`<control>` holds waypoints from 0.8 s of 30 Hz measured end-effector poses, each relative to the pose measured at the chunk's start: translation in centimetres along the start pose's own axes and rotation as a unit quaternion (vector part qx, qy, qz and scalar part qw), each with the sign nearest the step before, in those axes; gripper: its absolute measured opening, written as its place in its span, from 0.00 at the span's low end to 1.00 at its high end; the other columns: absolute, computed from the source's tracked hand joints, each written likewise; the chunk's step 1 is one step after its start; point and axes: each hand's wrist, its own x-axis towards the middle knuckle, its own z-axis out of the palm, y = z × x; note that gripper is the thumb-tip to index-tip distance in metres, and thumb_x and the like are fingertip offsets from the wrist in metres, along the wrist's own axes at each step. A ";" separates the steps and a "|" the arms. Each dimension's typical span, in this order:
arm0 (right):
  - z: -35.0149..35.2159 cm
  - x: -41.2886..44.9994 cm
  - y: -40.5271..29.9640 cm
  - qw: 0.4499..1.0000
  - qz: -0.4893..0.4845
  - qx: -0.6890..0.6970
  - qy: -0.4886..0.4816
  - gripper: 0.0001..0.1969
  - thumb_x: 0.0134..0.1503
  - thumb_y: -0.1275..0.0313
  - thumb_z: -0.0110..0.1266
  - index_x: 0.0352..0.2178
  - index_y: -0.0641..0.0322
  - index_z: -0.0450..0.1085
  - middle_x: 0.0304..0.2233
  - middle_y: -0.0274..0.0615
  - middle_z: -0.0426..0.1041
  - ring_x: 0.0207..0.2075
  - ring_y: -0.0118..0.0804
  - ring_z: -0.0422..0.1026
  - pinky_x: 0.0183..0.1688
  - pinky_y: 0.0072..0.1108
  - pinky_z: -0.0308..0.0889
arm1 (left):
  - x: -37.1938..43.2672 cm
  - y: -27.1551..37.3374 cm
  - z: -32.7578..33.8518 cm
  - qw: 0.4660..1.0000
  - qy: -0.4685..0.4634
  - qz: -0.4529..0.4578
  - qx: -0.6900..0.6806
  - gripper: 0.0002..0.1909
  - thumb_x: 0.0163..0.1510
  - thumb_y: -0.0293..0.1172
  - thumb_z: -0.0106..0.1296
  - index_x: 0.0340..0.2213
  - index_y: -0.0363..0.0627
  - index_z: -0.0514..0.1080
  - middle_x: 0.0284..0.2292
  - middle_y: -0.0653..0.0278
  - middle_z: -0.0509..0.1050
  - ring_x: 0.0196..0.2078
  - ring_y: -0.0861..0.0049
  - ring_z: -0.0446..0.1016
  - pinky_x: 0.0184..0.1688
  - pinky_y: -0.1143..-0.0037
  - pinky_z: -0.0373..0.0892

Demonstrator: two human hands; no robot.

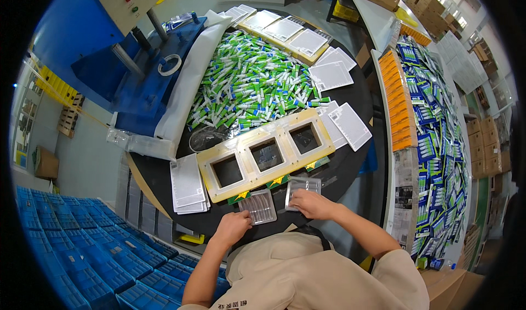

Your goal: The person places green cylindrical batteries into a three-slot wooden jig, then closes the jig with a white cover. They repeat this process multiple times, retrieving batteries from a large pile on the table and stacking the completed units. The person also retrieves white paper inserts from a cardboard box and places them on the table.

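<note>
My left hand (235,227) pinches the lower left edge of a clear plastic blister tray (263,208) with several long ridged cavities. A second clear blister tray (309,184) is in my right hand (311,203), whose fingers cover its lower part. Both trays are at the near edge of the round black table (345,168). Just beyond them lies a yellowish fixture frame (287,147) with three square openings, set at a slant. Green tabs with yellow arrows (277,182) stick out from its near side.
A heap of green and white glue tubes (254,80) covers the table's middle. White backing cards (188,184) lie left, more cards (350,126) right. Another fixture (283,32) holds cards at the back. A blue press (144,84) stands left. Packed blister cards (435,145) fill the right bench.
</note>
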 end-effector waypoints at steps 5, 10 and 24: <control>1.8 0.7 -2.1 0.982 0.081 0.037 0.165 0.07 0.54 0.78 0.57 0.36 0.66 0.74 0.33 0.46 0.71 0.38 0.48 0.72 0.42 0.32 0.70 | -0.2 0.5 -0.3 0.997 0.040 0.017 0.068 0.08 0.51 0.38 0.61 0.27 0.47 0.78 0.32 0.65 0.75 0.36 0.67 0.76 0.37 0.68 0.69; 2.9 4.2 -3.0 0.922 0.205 0.129 0.302 0.11 0.55 0.75 0.63 0.39 0.69 0.76 0.30 0.44 0.75 0.29 0.35 0.76 0.34 0.23 0.72 | -0.3 3.8 -1.3 0.993 0.115 -0.006 0.033 0.15 0.47 0.43 0.65 0.29 0.46 0.75 0.32 0.64 0.74 0.37 0.68 0.75 0.39 0.69 0.67; 1.6 1.2 -1.2 0.995 0.097 0.013 0.002 0.10 0.50 0.64 0.65 0.29 0.60 0.79 0.30 0.45 0.77 0.38 0.49 0.76 0.38 0.36 0.71 | 0.9 2.6 1.7 0.986 0.128 -0.048 -0.093 0.09 0.46 0.36 0.64 0.25 0.46 0.76 0.28 0.64 0.75 0.37 0.65 0.76 0.38 0.67 0.71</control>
